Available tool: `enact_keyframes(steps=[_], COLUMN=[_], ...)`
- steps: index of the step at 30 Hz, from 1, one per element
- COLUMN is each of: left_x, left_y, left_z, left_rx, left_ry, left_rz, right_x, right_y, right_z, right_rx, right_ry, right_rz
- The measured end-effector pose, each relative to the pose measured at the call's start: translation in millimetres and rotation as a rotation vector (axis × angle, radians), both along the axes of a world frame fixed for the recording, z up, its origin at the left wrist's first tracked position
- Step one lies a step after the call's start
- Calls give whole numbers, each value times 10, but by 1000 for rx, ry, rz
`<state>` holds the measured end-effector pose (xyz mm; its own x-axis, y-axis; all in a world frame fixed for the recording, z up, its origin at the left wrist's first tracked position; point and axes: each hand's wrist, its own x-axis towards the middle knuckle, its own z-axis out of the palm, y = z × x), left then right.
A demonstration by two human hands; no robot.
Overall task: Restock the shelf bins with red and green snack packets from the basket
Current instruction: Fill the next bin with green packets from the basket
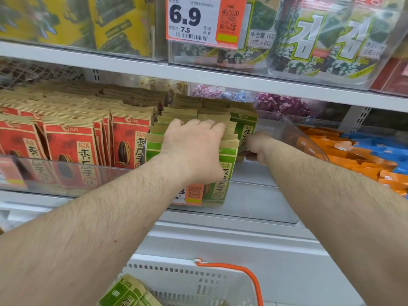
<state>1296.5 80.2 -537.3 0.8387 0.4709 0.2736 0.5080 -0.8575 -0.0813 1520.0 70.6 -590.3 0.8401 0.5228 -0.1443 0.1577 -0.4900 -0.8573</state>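
Note:
Green snack packets [227,157] stand in rows in a clear shelf bin [262,173]. My left hand [194,146] lies over the tops of the front row, fingers curled round the packets' upper edges. My right hand [257,146] is lower at the right of the rows and grips a green packet [245,131] by its side. Red snack packets [72,142] fill the bins to the left. Below, a white basket [212,281] with an orange handle holds more green packets [125,294].
A shelf above carries seaweed packs [326,36] behind a price tag [203,21]. Orange and blue packets [357,155] fill the bin to the right. A clear front panel [66,175] runs along the shelf edge, with a small price label [189,193].

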Motion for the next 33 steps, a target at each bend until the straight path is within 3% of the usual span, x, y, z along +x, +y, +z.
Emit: enact_keyframes(steps=[3, 7, 12, 17, 21, 23, 26, 33], left_x=[-11, -56, -288, -805, -1322, -1566, -1858, -2108], left_y=[-5, -30, -155, -381, -455, -481, -441, -446], left_z=[22, 86, 120, -28, -457, -648, -893, -1187], left_rx=[-27, -63, -17, 70, 81, -16, -136, -354], left_ry=[26, 39, -24, -207, -224, -46, 242, 406], left_rz=[-4, -18, -59, -156, -208, -148, -80, -65], right_x=[-91, -319, -846, -1498, -2034, -2249, -2476, -3113], right_y=[-126, -425, -798, -980, -1013, -1024, -1064, -1291], right_z=[74, 285, 392, 219, -349, -715, -1323, -2399], right_rx=[-120, -239, -16, 446, 534, 432, 67, -896], right_ry=[-91, -367, -580, -866, -797, -713, -574, -212], right_rz=[20, -25, -114, -38, 92, 176, 361, 1098])
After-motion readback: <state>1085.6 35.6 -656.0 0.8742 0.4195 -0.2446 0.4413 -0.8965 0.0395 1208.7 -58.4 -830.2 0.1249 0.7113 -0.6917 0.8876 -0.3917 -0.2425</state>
